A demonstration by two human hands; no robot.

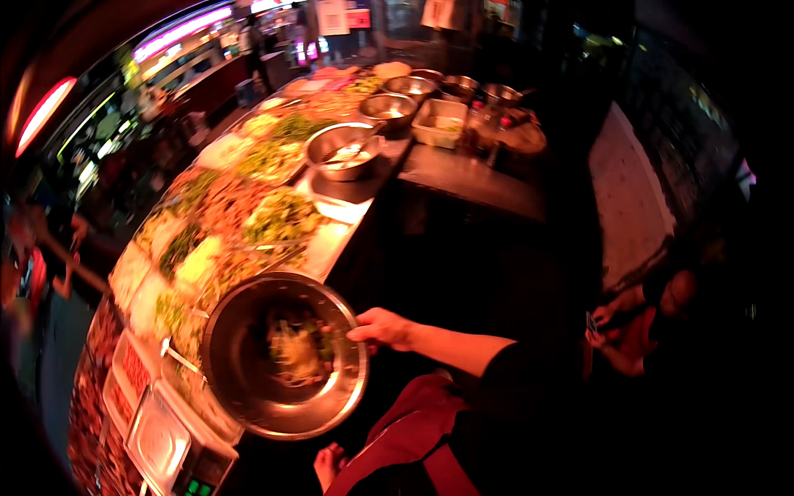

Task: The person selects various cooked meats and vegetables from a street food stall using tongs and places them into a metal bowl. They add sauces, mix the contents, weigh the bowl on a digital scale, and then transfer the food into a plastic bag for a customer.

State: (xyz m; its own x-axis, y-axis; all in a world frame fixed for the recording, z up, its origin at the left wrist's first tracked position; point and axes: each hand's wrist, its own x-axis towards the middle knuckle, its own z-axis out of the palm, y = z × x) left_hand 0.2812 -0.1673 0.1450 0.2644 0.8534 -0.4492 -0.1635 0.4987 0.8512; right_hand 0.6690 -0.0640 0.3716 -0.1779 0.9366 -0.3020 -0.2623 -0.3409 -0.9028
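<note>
A wide steel mixing bowl [236, 376] is tilted toward me at the edge of the food counter. My right hand [385, 328] grips its right rim, thumb and fingers closed on the metal. Inside lies a small heap of mixed food [299, 351], pale strands with green and reddish bits; the exact ingredients are hard to make out. Below the bowl, beside my red apron [418, 422], my left hand [331, 465] has its fingers curled in. Nothing shows in that hand, though it is partly dark.
Trays of cut vegetables [285, 215] and other food cover the counter at left. Containers with a metal lid [159, 438] stand at lower left. Several steel bowls [343, 153] and a square pan [440, 122] stand farther off. A seated person [633, 326] is at right.
</note>
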